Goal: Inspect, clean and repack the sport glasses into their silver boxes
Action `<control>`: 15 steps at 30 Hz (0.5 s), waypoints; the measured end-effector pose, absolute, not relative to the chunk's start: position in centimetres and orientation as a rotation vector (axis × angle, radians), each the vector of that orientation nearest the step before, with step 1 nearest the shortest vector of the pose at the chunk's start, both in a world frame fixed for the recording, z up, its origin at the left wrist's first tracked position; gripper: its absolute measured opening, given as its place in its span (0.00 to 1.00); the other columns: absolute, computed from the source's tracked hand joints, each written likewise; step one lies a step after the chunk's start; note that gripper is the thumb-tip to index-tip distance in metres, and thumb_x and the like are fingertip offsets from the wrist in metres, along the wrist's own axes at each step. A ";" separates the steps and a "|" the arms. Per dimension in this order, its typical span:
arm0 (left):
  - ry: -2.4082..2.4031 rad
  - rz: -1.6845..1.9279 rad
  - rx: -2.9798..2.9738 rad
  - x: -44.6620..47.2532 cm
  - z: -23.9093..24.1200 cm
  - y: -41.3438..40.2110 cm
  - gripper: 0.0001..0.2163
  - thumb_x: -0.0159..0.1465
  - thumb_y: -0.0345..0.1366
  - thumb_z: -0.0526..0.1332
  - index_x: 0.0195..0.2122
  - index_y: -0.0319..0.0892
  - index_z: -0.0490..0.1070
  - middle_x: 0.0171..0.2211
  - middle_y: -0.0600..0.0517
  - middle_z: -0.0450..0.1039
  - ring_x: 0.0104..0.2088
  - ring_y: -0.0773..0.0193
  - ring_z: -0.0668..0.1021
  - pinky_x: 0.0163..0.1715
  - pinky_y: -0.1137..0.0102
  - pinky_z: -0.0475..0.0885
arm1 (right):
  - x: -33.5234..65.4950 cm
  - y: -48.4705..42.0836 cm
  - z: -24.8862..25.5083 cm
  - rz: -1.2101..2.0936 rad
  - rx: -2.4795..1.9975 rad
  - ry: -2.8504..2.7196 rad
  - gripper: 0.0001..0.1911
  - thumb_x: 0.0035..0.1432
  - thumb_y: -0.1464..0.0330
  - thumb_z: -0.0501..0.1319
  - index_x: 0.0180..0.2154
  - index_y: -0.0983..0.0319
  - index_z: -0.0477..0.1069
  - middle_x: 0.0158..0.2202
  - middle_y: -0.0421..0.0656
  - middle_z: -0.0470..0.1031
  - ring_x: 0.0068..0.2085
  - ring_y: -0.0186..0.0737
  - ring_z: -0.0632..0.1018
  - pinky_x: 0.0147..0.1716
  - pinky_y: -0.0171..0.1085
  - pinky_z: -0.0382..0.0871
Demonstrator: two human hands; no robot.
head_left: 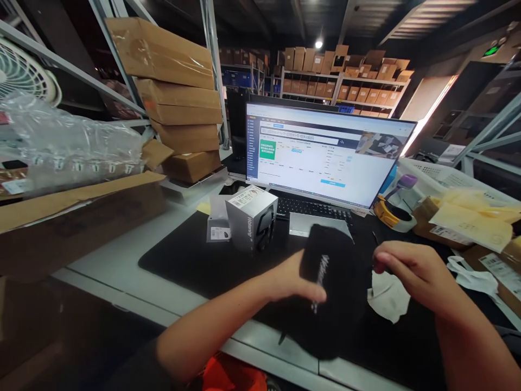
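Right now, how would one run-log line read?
left hand: holding black pouch | right hand: fingers curled, near white sheet | gray box: on mat

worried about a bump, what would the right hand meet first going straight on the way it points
Probably the upper part of the black pouch in the left hand, though the right hand may pass above it; depth is unclear.

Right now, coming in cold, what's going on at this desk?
A person's left hand holds a black pouch with pale lettering over a dark mat. The right hand is curled beside a crumpled white sheet; whether it grips anything is unclear. A box stands on the mat, in front of a lit monitor.
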State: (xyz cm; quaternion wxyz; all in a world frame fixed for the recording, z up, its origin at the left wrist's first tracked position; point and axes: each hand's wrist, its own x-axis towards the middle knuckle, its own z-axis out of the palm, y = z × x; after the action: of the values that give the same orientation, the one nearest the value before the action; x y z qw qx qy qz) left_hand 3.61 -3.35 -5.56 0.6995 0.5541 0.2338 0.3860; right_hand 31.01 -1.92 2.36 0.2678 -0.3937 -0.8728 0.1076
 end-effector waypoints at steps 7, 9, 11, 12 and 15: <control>0.722 0.185 1.992 3.2 -2.2 -3.3 0.42 0.37 0.46 0.80 0.53 0.45 0.67 0.48 0.47 0.77 0.47 0.44 0.80 0.49 0.53 0.75 | 25.9 0.2 -0.3 0.667 -0.907 -2.290 0.28 0.70 0.53 0.51 0.24 0.60 0.73 0.24 0.41 0.76 0.28 0.38 0.76 0.32 0.35 0.68; 0.759 0.150 2.019 3.0 -2.0 -3.2 0.41 0.37 0.48 0.79 0.52 0.45 0.67 0.48 0.47 0.77 0.47 0.45 0.80 0.47 0.56 0.75 | 25.9 0.2 -1.3 0.782 -0.948 -2.189 0.25 0.70 0.53 0.52 0.26 0.59 0.74 0.25 0.41 0.77 0.29 0.38 0.78 0.33 0.35 0.70; 0.810 0.239 1.992 2.9 -1.8 -3.2 0.41 0.38 0.49 0.79 0.52 0.46 0.66 0.50 0.48 0.77 0.48 0.47 0.80 0.46 0.59 0.76 | 27.1 0.2 -1.6 0.843 -1.013 -2.009 0.19 0.68 0.52 0.55 0.35 0.57 0.76 0.33 0.43 0.80 0.35 0.40 0.81 0.38 0.36 0.73; 0.868 0.305 1.989 3.0 -1.8 -3.2 0.41 0.38 0.51 0.78 0.53 0.46 0.65 0.50 0.47 0.77 0.48 0.47 0.80 0.44 0.60 0.76 | 27.9 0.2 -1.5 0.885 -1.007 -1.956 0.18 0.67 0.51 0.57 0.43 0.55 0.76 0.41 0.44 0.81 0.42 0.43 0.82 0.43 0.38 0.75; 1.111 0.459 2.082 3.8 -1.7 -3.3 0.43 0.39 0.56 0.76 0.55 0.45 0.65 0.47 0.46 0.78 0.44 0.45 0.80 0.41 0.59 0.75 | 29.9 -0.3 -0.9 1.060 -0.897 -2.096 0.40 0.56 0.41 0.61 0.65 0.48 0.61 0.67 0.47 0.65 0.63 0.55 0.71 0.58 0.47 0.71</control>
State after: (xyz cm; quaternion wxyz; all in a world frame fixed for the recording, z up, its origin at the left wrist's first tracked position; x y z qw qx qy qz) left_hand 3.77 -3.35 -1.70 0.3603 0.8078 0.4312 0.1781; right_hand 29.91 -0.28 -0.93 0.3086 -0.3394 -0.7929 0.4011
